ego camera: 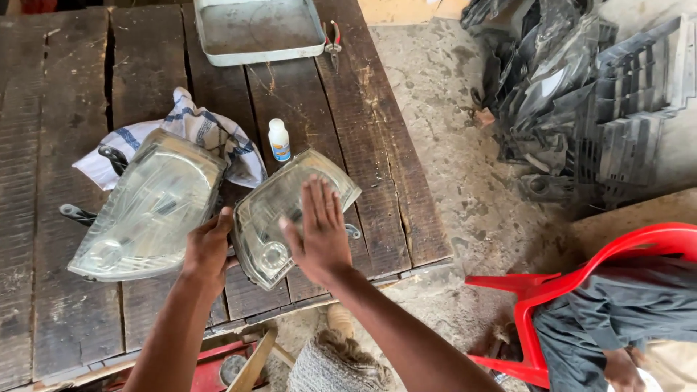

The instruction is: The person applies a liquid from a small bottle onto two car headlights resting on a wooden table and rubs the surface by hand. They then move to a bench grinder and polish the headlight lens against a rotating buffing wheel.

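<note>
While we've got the smaller headlight (290, 218) lying lens-up near the front edge of the wooden worktop (363, 145), our right hand (319, 232) lies flat and open on its lens, fingers spread, and our left hand (209, 247) grips its left edge. Its lens looks pretty hazy, so the cleaning seems far from finished, as far as we can judge. Just beside it lies a bigger headlight (149, 207), partly on a striped cloth (210, 134). A small white bottle (279, 140) stands close behind, with a metal tray (258, 33) and pliers (333, 42) further back.
</note>
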